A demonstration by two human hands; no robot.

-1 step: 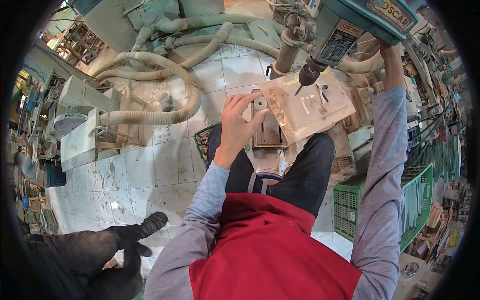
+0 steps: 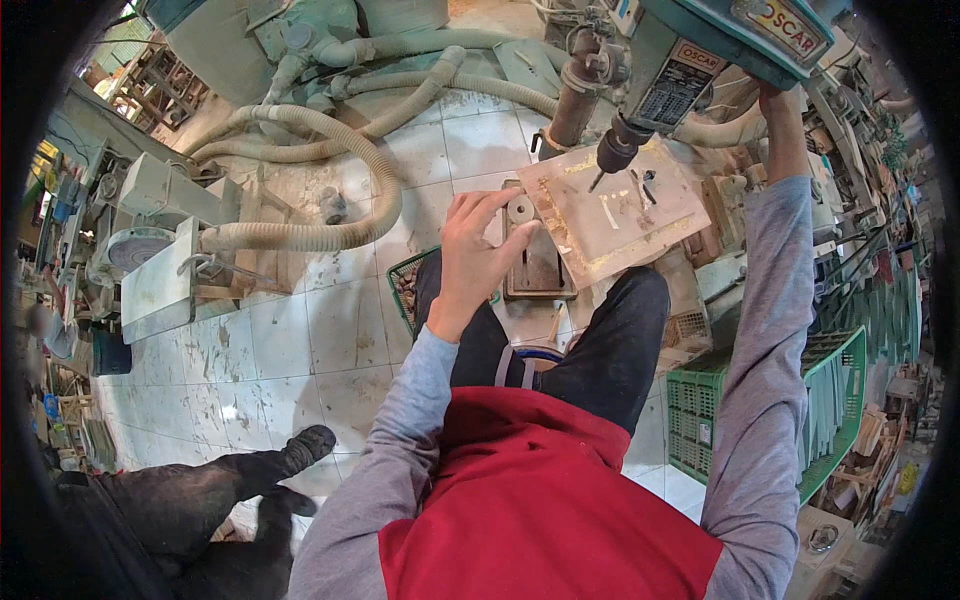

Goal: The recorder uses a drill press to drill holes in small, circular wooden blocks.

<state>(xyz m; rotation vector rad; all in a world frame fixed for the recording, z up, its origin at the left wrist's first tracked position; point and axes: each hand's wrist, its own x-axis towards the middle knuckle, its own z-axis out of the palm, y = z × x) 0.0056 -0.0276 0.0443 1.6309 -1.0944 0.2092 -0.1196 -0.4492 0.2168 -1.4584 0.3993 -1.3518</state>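
My left hand (image 2: 473,250) is raised beside the near left edge of a pale square board (image 2: 625,225), thumb and fingers apart. A small round disc with a centre hole (image 2: 520,209) shows between thumb and fingertips; whether they touch it I cannot tell. Under the hand is a slotted metal base (image 2: 530,275). The drill press head (image 2: 690,70) hangs at the upper right, its chuck and bit (image 2: 618,150) pointing down over the board. My right hand (image 2: 782,112) reaches up to the side of that head, its fingers hidden. A small dark fitting (image 2: 648,187) lies on the board.
Ribbed dust hoses (image 2: 370,170) curl over the tiled floor. A disc grinding machine (image 2: 160,260) stands at left. A green crate (image 2: 690,420) holding strips is by my right arm. Another person's legs (image 2: 200,500) extend in at lower left. Wood scraps crowd the right.
The other person's legs at lower left have shifted slightly. Both my hands keep nearly the same place.
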